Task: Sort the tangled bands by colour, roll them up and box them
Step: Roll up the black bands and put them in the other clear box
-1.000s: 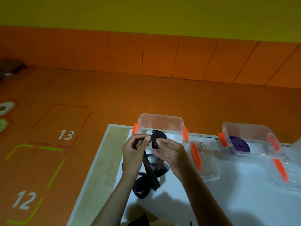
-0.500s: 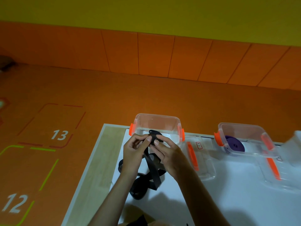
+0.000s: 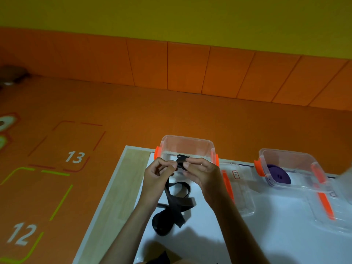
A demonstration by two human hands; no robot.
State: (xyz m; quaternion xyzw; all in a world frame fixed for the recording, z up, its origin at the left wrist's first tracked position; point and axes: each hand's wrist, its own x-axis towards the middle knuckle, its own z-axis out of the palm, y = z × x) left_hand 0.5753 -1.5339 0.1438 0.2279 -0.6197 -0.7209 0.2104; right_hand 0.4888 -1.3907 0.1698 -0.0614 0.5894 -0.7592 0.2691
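Now rolling the black band [image 3: 178, 199].
Left hand [image 3: 159, 175] and right hand [image 3: 200, 172] pinch its coiled end; I'd keep tension, edges aligned, tail feeding untwisted.

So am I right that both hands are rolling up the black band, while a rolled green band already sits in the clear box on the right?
Not quite: the head view shows the rolled band in the right-hand clear plastic box is purple, not green. Both hands, left and right, are indeed rolling the black band.
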